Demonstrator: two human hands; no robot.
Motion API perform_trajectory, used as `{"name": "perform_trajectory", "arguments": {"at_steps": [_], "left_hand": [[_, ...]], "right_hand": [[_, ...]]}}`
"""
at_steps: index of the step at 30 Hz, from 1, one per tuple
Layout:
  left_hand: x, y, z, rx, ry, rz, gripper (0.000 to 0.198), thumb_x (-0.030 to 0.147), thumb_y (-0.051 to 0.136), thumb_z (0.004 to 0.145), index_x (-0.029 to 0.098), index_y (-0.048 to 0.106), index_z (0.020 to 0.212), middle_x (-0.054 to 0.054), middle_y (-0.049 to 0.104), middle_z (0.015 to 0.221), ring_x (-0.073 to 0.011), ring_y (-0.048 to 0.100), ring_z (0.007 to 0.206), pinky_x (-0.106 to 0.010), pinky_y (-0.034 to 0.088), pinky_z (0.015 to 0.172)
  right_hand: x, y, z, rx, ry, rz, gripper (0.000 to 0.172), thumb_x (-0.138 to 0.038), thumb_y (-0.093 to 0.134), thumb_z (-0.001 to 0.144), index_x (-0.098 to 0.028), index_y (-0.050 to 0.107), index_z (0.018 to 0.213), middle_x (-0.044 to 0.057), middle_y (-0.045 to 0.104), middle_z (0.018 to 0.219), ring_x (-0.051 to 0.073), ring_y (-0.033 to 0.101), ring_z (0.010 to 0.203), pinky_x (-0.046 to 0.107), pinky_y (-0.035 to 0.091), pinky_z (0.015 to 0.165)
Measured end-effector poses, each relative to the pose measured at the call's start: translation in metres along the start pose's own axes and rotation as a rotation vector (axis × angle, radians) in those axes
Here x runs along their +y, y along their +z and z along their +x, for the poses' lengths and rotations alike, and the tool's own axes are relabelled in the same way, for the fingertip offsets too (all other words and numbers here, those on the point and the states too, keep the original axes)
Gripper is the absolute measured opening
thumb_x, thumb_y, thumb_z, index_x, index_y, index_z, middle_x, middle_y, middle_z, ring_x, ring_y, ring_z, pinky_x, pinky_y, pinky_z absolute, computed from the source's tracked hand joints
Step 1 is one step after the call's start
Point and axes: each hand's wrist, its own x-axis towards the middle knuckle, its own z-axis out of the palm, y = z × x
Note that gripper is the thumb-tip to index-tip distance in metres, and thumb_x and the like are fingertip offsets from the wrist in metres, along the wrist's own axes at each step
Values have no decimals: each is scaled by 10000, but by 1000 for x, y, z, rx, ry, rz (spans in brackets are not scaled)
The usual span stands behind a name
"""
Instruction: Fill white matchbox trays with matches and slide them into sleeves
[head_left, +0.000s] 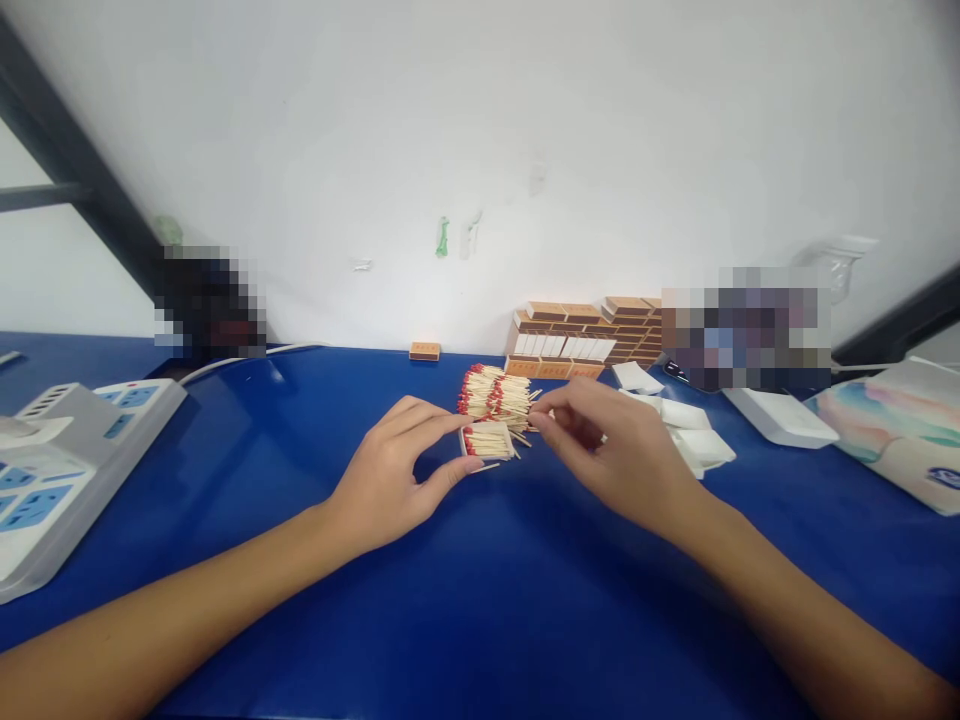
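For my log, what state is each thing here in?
Matchbox tray: open, matches inside.
Left hand: holding the tray.
Right hand: fingertips close together; grip unclear.
Match pile: loose, unboxed.
Single matchbox: shut, lying flat.
Stacked matchboxes: piled in rows.
Power strip: lying flat; on or off unclear.

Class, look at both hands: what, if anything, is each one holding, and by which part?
The left hand holds the matchbox tray by its left end. Whether the right hand, beside the match pile, pinches anything cannot be told.
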Motion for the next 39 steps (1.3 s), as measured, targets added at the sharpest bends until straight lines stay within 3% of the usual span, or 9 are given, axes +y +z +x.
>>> {"name": "perform_trajectory", "arguments": {"at_steps": [5, 8, 13, 17, 21, 25, 33, 36, 39], "left_hand": [[-21, -13, 14, 54, -65, 95, 335, 387, 715, 963, 209, 715, 1246, -61, 764, 1154, -220, 655, 1044, -406, 548, 950], [-50, -25, 29, 77, -210, 186, 336, 436, 698, 966, 215, 740, 1216, -63, 773, 1141, -247, 664, 1053, -432, 535, 958], [-100, -32, 51, 4, -266, 204, 364, 449, 695, 959, 210, 743, 1230, -78, 774, 1134, -268, 655, 1060, -444, 523, 959], [-114, -27, 56, -19, -297, 159, 368, 462, 697, 948, 223, 744, 1224, -67, 779, 1120, -251, 668, 1024, -401, 547, 902], [-101, -27, 51, -51, -306, 117, 364, 474, 696, 946, 266, 740, 1241, -46, 778, 1135, -225, 678, 962, -371, 561, 854], [-75, -24, 44, -76, -291, 85, 329, 480, 711, 939, 256, 758, 1176, -50, 771, 1165, -235, 674, 1068, -402, 557, 951], [-25, -18, 31, -80, -187, -26, 327, 427, 740, 936, 239, 732, 1204, -63, 768, 1143, -239, 656, 1074, -464, 565, 965], [-18, -20, 20, -49, -177, -29, 316, 388, 727, 952, 232, 718, 1227, -68, 762, 1151, -228, 653, 1066, -439, 573, 945], [-21, -19, 10, -34, -117, 17, 331, 364, 716, 962, 212, 699, 1256, -83, 759, 1152, -228, 653, 1050, -443, 570, 942]], "right_hand": [[20, -3, 5, 87, 47, -138, 114, -255, 577, 1028, -195, 636, 951, -4, 602, 775, 132, 546, 632, 275, 404, 600], [31, -1, 5, 54, 54, -215, 169, -286, 538, 1046, -196, 646, 953, 15, 644, 813, 144, 578, 638, 289, 399, 603], [37, 4, 2, 32, 60, -287, 198, -318, 510, 1058, -203, 653, 984, 20, 686, 841, 152, 601, 627, 296, 373, 585], [40, 3, 2, -40, 98, -290, 233, -345, 486, 1061, -213, 653, 967, 19, 696, 823, 160, 612, 620, 298, 360, 574], [56, -6, 3, -141, 174, -341, 246, -342, 475, 1037, -221, 644, 906, 34, 716, 817, 179, 624, 613, 303, 356, 575], [75, -16, 3, -137, 275, -409, 238, -369, 493, 1001, -223, 664, 919, 49, 723, 798, 208, 635, 636, 305, 350, 568], [87, -34, 1, -217, 354, -407, 270, -429, 541, 953, -227, 670, 827, 35, 697, 735, 201, 632, 623, 289, 345, 537], [92, -49, -3, -341, 457, -381, 312, -514, 613, 903, -236, 685, 783, 43, 698, 763, 209, 638, 646, 295, 368, 547], [94, -56, -4, -417, 503, -360, 286, -481, 620, 904, -236, 713, 787, 52, 706, 788, 212, 646, 680, 304, 392, 584]]}}
